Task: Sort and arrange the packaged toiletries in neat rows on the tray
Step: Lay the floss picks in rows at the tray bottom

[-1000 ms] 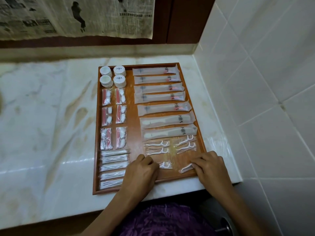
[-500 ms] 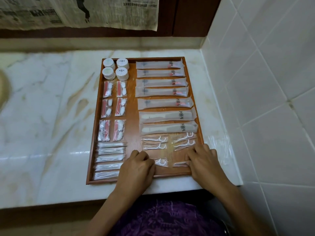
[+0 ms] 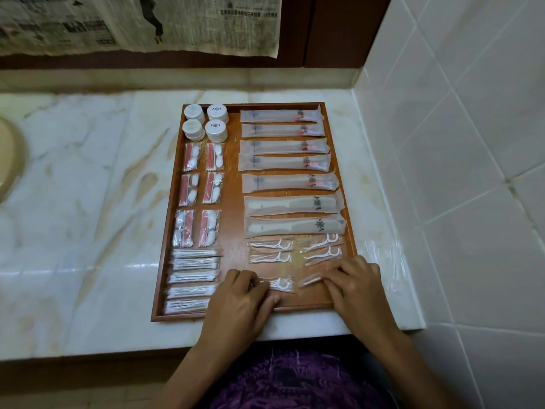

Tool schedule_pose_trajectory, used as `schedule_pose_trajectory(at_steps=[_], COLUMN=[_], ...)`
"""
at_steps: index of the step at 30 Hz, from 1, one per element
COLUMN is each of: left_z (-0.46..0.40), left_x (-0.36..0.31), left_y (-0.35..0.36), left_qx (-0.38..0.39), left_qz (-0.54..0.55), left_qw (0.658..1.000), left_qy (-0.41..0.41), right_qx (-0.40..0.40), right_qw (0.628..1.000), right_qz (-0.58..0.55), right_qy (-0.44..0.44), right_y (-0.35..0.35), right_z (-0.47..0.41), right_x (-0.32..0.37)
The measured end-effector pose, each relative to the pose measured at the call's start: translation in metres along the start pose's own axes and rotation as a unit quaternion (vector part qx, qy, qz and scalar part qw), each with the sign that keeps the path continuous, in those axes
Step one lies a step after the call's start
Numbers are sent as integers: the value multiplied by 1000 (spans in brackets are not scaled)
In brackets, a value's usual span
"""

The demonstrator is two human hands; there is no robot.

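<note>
A marble counter (image 3: 88, 202) runs into a corner of white wall tiles (image 3: 460, 143), with newspaper (image 3: 138, 22) hanging over dark wood panelling behind and the curve of a basin at the far left edge. On the counter, close to the tiled wall, sits a wooden tray (image 3: 165, 276).

Compared with a second earlier, the right hand (image 3: 358, 287) has drawn its packaged floss pick (image 3: 309, 280) from a slant to nearly level, in line with the one at the left hand (image 3: 241, 299).

The tray holds neat rows: four white round tubs (image 3: 205, 122) at the far left corner, sachets with red strips (image 3: 200, 196) below them, then cotton-bud packets (image 3: 193, 278); long toothbrush packets (image 3: 284, 149) fill the right side, two comb packets (image 3: 295, 215) below, and floss pick packets (image 3: 295, 250) nearest the person.

The left hand's curled fingers pinch the near-left floss pick packet (image 3: 280, 284); the right hand's fingertips press flat on its packet.
</note>
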State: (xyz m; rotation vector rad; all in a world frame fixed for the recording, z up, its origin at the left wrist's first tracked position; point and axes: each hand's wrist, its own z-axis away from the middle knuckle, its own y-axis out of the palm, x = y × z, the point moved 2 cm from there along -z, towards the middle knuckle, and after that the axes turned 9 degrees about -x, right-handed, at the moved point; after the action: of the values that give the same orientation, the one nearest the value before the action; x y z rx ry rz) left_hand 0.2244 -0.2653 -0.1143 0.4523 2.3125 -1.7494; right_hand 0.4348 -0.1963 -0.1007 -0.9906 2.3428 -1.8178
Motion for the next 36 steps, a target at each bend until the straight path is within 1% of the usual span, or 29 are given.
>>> schedule_pose_trajectory(at_steps=[2,5,11,16,22,28,32,36], left_z=[2,1,-7,-8,-10,-12,-12,-14], left_x=[1,2,1,1,-2,-3,-5,-6], left_y=[0,0,-1,-1,-1,-1,-2,-4], left_qx=[10,23,30,39,37,43,43,24], left_qz=[-4,-13,-28,-32,-31,-32,-27,-8], left_qw=[1000,1000,999,999,999,998,998,999], left_qy=[-2,-6,-7,-9,-16,-23,-29,-27], right_qx=[34,42,24,28,7,6,-20,-45], right_qw=[999,999,999,998,999,999,999,998], right_qz=[9,12,28,33,28,36,22,6], right_qy=[-3,6,21,37,35,31,26,51], right_y=[5,7,6,8,8,9,9,3], right_z=[4,7,6,6,5,4,3,4], right_x=[1,1,5,2,2,0,-1,-2])
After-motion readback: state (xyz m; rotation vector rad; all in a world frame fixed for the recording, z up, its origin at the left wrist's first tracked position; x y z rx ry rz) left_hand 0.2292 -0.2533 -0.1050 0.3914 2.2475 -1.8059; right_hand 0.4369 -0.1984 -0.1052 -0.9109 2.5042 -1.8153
